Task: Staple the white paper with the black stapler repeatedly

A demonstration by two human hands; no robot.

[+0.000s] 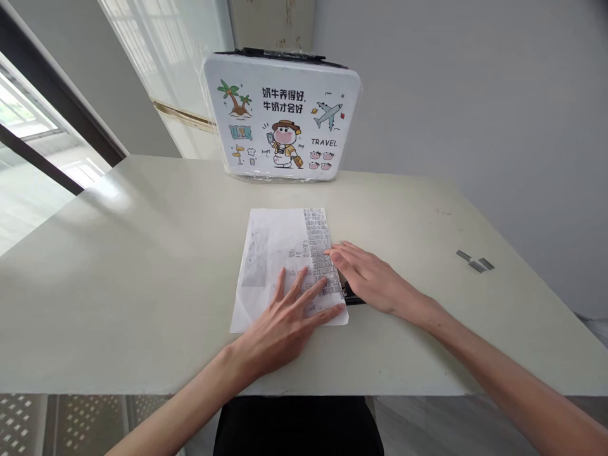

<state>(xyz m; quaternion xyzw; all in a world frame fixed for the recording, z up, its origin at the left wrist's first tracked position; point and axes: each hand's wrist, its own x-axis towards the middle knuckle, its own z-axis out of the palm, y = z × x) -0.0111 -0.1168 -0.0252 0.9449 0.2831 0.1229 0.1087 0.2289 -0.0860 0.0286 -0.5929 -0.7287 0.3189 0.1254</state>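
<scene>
Pale tabletop (142,285), gray wall (451,95) behind; printed paper (280,250) lies before me. My left hand (289,320) rests on it, fingers spread wide. My right hand (373,275), fingers nearly straight, meets the paper's right edge; whether it grips the dark object (350,296) beneath, I cannot tell.

I get only a sliver of the black object (351,298) at five o'clock; the right hand (370,278) and the sheet (282,244) hide the rest. The left hand (292,316) covers some print, too small for me to read. My view's edge crops the right forearm (498,380) at four, the left forearm (190,399) at seven, the window (21,104) at ten.
</scene>
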